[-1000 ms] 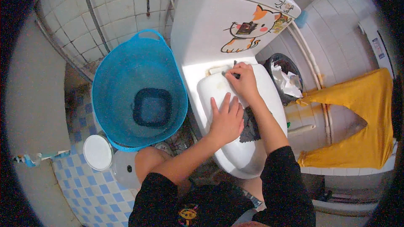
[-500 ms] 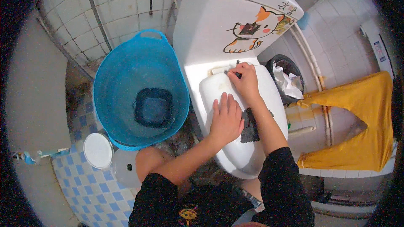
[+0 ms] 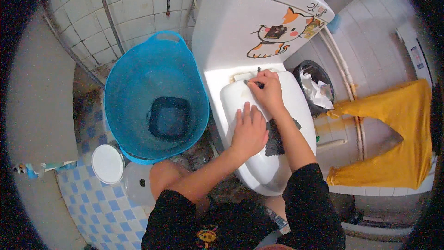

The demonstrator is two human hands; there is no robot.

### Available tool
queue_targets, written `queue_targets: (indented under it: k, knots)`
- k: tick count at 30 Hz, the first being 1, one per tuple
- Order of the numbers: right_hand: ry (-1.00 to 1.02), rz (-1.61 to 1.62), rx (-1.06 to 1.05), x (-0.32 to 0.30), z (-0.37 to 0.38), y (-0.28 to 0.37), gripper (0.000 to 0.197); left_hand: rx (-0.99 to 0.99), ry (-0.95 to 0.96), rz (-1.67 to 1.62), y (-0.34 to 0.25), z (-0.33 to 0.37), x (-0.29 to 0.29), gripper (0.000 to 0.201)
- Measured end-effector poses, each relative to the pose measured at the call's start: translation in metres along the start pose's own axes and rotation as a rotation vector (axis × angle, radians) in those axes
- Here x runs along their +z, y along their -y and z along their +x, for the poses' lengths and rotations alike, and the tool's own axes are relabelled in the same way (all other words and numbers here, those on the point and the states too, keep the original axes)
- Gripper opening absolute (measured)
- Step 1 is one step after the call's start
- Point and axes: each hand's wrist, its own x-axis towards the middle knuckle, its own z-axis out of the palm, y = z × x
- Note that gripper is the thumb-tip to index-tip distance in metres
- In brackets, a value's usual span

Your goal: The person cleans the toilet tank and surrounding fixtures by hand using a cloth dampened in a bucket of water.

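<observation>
Dark characters [image 3: 316, 8] on toilet tank [image 3: 231, 23], blurred label [image 3: 417, 59] on white panel [image 3: 423, 71]

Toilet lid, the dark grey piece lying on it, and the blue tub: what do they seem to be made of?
Toilet lid: probably hard plastic, smooth and slightly glossy, with moulded, rounded edges.
Dark grey piece: perhaps cloth or thin foam, matt with a jagged edge; partly hidden, so uncertain.
Blue tub: likely plastic, with a handle opening formed in its thin rim.

There were two hands [image 3: 249, 132], one toilet [image 3: 237, 96], one blue tub [image 3: 134, 88], one white-lidded bucket [image 3: 107, 164], one waste bin [image 3: 316, 110] and one yellow garment [image 3: 414, 125].
</observation>
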Motion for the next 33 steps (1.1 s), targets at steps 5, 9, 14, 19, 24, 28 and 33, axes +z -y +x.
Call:
queue_targets:
  k: [5,9,14,19,24,28,33]
  knots:
    - [0.108,0.049,-0.064,-0.016,-0.038,0.001,0.013,-0.028,0.004,-0.012,0.003,-0.004,-0.003,0.06]
    - [0.045,0.018,-0.002,-0.008,-0.023,0.004,0.014,-0.023,-0.007,0.014,0.0,-0.004,-0.001,0.059]
    - [0.019,0.004,0.013,-0.002,-0.005,-0.001,0.014,-0.007,-0.02,0.023,-0.002,0.0,-0.001,0.057]
    - [0.093,0.091,-0.05,-0.017,-0.042,0.002,0.013,-0.014,0.012,0.002,0.002,-0.003,-0.007,0.057]
    - [0.056,0.011,0.044,-0.008,-0.017,0.006,0.016,-0.005,0.007,0.017,-0.002,-0.002,-0.005,0.056]
    - [0.057,0.014,0.033,-0.004,-0.007,-0.002,0.015,0.015,-0.015,0.02,0.0,-0.002,0.001,0.056]
    - [0.111,0.096,-0.038,-0.019,-0.044,0.0,0.013,-0.006,-0.035,0.089,0.0,-0.008,0.01,0.057]
